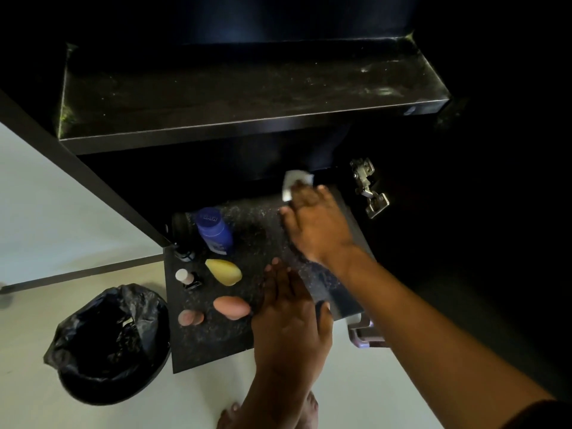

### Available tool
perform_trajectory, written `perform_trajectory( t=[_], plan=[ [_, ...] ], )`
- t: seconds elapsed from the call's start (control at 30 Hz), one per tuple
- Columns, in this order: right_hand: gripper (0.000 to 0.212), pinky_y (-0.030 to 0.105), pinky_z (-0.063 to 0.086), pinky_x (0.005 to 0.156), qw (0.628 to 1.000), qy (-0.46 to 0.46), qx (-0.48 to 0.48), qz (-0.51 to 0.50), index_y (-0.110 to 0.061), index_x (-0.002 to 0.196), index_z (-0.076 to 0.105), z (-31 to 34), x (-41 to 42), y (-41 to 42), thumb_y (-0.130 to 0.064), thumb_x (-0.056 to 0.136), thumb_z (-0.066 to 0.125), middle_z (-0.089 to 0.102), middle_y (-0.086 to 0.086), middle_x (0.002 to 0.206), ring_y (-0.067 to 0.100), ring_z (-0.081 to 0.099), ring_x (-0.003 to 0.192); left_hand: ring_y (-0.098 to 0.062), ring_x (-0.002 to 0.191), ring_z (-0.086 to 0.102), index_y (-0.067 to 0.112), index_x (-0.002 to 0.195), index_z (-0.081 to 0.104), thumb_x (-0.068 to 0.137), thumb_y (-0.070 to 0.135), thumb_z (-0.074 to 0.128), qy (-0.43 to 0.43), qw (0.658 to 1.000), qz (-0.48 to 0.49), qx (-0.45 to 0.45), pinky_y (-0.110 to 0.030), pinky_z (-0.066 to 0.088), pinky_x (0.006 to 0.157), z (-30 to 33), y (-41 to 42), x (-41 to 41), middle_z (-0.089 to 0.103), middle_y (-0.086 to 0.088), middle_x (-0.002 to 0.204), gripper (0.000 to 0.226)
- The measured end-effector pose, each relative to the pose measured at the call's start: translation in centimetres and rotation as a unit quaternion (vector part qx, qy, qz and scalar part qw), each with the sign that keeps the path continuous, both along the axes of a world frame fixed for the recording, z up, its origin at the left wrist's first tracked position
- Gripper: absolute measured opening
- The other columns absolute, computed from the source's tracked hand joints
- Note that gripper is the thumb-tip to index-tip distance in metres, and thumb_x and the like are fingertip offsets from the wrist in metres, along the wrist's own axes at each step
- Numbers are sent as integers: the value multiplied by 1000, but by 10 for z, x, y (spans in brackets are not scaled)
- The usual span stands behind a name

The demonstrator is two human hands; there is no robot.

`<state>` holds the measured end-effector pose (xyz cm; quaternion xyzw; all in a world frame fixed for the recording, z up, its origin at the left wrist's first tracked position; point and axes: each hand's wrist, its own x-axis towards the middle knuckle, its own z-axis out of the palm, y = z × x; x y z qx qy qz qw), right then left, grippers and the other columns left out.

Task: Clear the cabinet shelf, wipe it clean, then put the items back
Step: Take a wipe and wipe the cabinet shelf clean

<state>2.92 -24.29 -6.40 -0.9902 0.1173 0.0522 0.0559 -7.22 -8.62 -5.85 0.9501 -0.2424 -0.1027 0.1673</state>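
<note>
On the speckled lower shelf (247,221), right hand (312,227) presses a white wipe (294,182) flat near the back, fingers spread. Left hand (288,317) rests flat and open at the front edge. Blue bottle (213,230), yellow sponge (224,271), pink sponge (232,307) sit left; upper shelf (247,88) dusty.

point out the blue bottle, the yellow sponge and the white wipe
blue bottle (215,232): head view, on the side of its body below the cap
yellow sponge (225,272): head view, on the middle of its rounded body
white wipe (292,181): head view, on the part showing past the right hand's fingers
</note>
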Motion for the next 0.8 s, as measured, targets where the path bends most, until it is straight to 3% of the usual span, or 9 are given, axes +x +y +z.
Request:
perform_trajectory(
  t=[0.1,0.2,0.37,0.43,0.6,0.8],
  plan=[
    [70,42,18,128,993,52,-62,-81,4,159,25,-8,-7,-6,-45,110,19,27,25,166,34,27,156,-36,139,56,-1,145,55,88,54,57,9,1000,12,24,-43,51,109,-10,11,1,55,-25,149,80],
    [72,43,16,129,990,43,-52,-126,4,160,20,-10,-5,-6,-47,109,22,23,26,167,35,24,156,-38,139,55,-3,144,55,89,55,47,12,1000,9,21,-46,56,104,-7,8,-1,55,-27,149,80],
    [61,35,-5,129,997,26,47,62,-6,162,27,1,-32,19,-41,112,25,24,14,170,24,15,160,-35,145,49,-2,152,45,90,53,56,-3,1000,11,-10,-45,53,108,-13,8,-2,49,-25,155,84],
    [68,39,-5,131,994,49,19,93,-6,161,28,9,-54,25,-48,109,16,26,15,169,24,16,160,-34,148,46,0,158,35,89,51,61,-7,1000,2,-24,-44,51,111,-13,8,-3,45,-23,159,89],
    [86,50,-5,129,979,140,-150,-12,3,160,22,23,-59,11,-54,103,-9,29,26,165,34,21,158,-37,145,48,-2,152,46,90,57,55,-3,1000,10,14,-45,53,108,-18,7,-5,46,-25,156,85],
    [91,49,-4,130,979,134,-138,-61,9,159,13,6,-25,1,-60,104,-6,20,30,166,37,10,160,-39,142,52,-5,145,53,87,53,59,-21,999,2,27,-45,54,107,-16,6,-5,53,-29,150,82]
  ],
)
